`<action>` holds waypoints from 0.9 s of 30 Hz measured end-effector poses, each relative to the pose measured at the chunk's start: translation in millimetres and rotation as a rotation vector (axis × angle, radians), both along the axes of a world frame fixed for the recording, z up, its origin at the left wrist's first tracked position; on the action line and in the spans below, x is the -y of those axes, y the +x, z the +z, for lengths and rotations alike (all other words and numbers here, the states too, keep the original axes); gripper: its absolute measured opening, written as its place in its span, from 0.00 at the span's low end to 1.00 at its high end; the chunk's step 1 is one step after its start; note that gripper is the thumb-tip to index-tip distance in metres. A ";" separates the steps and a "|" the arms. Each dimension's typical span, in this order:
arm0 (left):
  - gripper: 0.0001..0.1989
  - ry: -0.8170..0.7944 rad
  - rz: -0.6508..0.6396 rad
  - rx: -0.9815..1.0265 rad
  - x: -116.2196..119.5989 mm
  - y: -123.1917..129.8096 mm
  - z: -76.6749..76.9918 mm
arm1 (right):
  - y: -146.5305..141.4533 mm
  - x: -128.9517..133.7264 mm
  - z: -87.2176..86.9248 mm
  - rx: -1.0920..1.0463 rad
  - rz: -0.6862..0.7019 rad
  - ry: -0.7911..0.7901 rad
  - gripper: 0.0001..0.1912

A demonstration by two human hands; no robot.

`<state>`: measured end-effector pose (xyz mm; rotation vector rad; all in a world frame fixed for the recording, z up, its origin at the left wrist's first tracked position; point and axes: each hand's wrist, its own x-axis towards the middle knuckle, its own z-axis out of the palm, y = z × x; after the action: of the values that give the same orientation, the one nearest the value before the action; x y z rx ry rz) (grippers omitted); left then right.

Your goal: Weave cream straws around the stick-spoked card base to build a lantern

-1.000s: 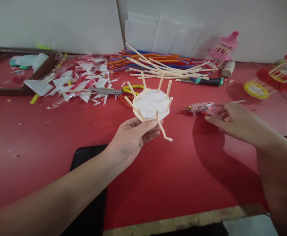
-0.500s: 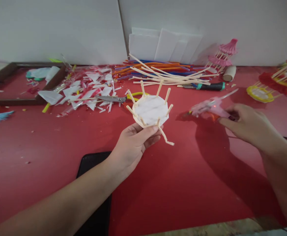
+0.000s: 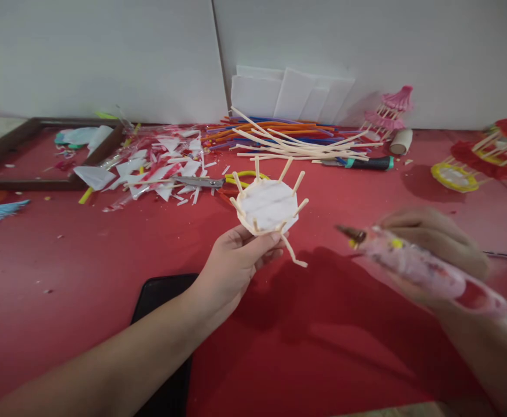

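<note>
My left hand [image 3: 245,252] pinches the near edge of a white disc [image 3: 268,204] between thumb and fingers. Several short cream sticks stand up around the disc's rim. A cream pipe cleaner [image 3: 293,252] runs along the near rim and its loose end hangs down to the right. To the right, my right hand [image 3: 436,237] is wrapped round a pink hot glue gun [image 3: 418,266], slightly blurred. The gun's nozzle points left at the disc, apart from it.
Scissors [image 3: 205,182] lie behind the disc, beside plastic and paper scraps [image 3: 162,168]. Pipe cleaners [image 3: 301,142] and a cutter knife [image 3: 368,163] lie at the back. Small tiered models [image 3: 455,175] stand right. A black phone-like slab [image 3: 166,295] lies under my left arm.
My right hand has lifted the glue gun off the table and brought it nearer, its nozzle now turned toward the disc. The left hand holds the disc almost where it was.
</note>
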<state>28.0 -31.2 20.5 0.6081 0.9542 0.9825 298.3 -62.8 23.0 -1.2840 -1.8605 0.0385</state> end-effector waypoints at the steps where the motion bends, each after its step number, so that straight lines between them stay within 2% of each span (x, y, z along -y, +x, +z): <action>1: 0.06 0.006 0.004 0.005 0.3 0.2 0.0 | -2.3 1.5 1.7 0.046 0.088 0.029 0.06; 3: 0.08 0.037 0.008 -0.005 1.2 0.5 -0.1 | -8.5 2.2 4.6 0.103 0.216 0.072 0.10; 5: 0.11 0.073 0.007 -0.032 2.4 0.8 -0.1 | -15.5 1.0 6.1 0.138 0.266 0.080 0.12; 12: 0.17 0.094 -0.010 -0.067 3.9 2.5 0.1 | -25.4 -1.4 2.6 0.231 0.214 0.026 0.09; 27: 0.14 0.085 -0.026 -0.088 4.7 3.8 2.8 | -25.8 -0.4 1.4 0.227 0.187 -0.015 0.07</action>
<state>31.9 -35.9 23.3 0.7381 0.9830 0.9829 272.5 -62.3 24.4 -1.1593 -2.1748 0.0063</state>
